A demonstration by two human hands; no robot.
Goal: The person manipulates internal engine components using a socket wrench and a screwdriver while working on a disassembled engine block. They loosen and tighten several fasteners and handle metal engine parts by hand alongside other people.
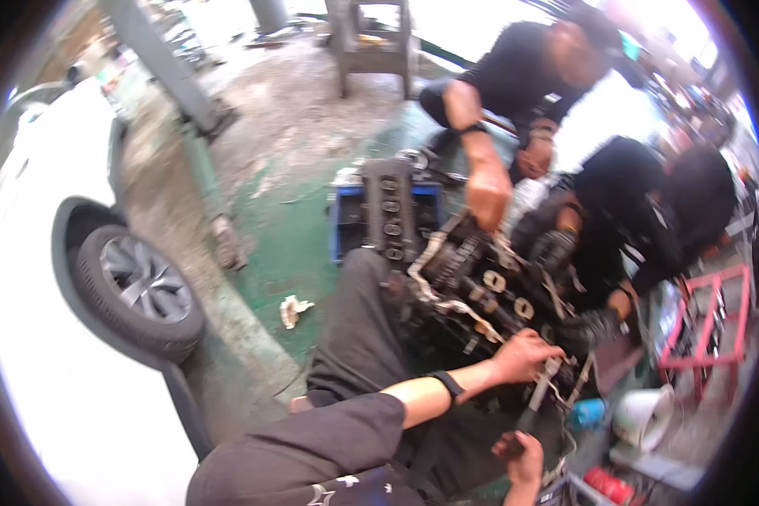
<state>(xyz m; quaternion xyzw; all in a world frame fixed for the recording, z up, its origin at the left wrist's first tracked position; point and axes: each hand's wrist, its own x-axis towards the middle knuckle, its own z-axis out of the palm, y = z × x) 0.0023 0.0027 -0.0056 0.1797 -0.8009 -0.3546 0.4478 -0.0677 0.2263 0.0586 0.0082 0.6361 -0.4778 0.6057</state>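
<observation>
An engine block (481, 291) lies in front of me, with pale strips of fabric or gasket along its edges and round openings on top. At its near right corner is my left hand (527, 356), a black band on the wrist. Its fingers are closed at the corner, but what they grip is blurred. Lower down, my right hand (521, 457) is closed round the end of a dark-handled tool (531, 415). The tool slants up toward my left fingers and ends in pale metal; its exact kind is unclear.
Across the engine, one person's bare hand (489, 198) and another's black-gloved hand (594, 329) work on it. Behind stands a blue crate (336, 223) with a long metal engine part (388, 211). A white car (59, 337) is at left; a pink frame (704, 325) at right.
</observation>
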